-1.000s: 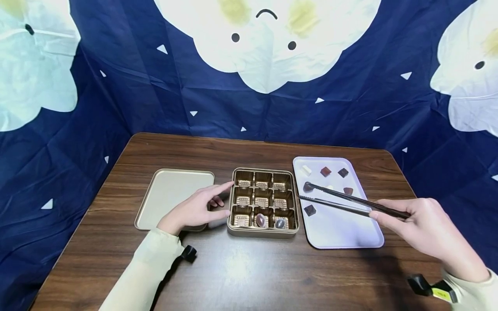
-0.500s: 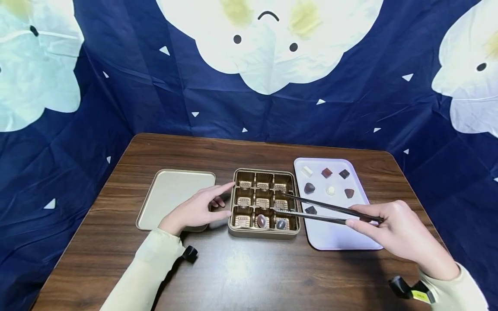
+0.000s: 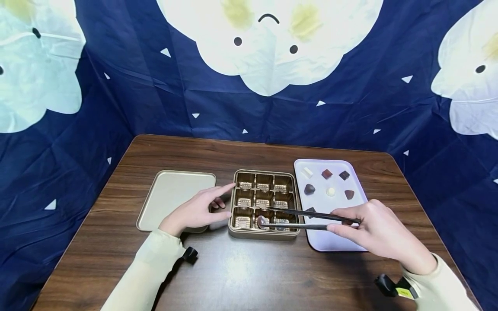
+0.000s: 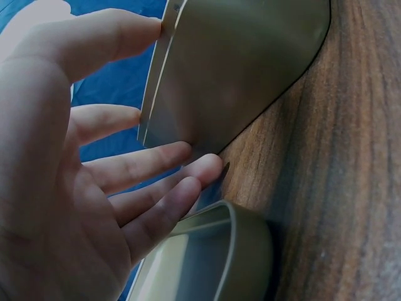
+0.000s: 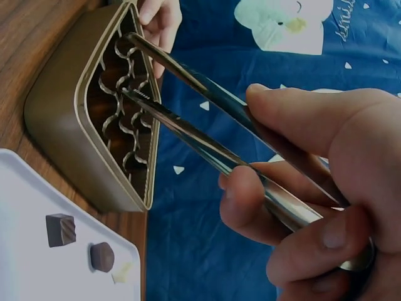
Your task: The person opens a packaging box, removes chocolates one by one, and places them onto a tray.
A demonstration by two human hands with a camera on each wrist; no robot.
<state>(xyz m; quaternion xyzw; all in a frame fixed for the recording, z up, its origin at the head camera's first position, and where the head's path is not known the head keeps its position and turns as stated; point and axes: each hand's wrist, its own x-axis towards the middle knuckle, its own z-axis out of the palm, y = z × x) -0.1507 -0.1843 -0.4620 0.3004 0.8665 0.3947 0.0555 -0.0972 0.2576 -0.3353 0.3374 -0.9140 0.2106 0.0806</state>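
Tongs (image 3: 307, 218) have swung from tray (image 3: 338, 242) over the box (image 3: 264, 235); right hand (image 3: 379, 235) pinches them, tips apart, left hand (image 3: 196, 211) spread steadying; placing a chocolate (image 3: 261, 221) looks next.

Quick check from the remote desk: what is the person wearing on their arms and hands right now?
Both hands are bare, no gloves or rings visible. The left hand and right hand each come out of a long pale cream sleeve. A small black device is strapped at the left wrist; the right wrist's black device carries a yellow label.

head view above table (image 3: 241, 268), wrist views close, sharing box (image 3: 264, 233)
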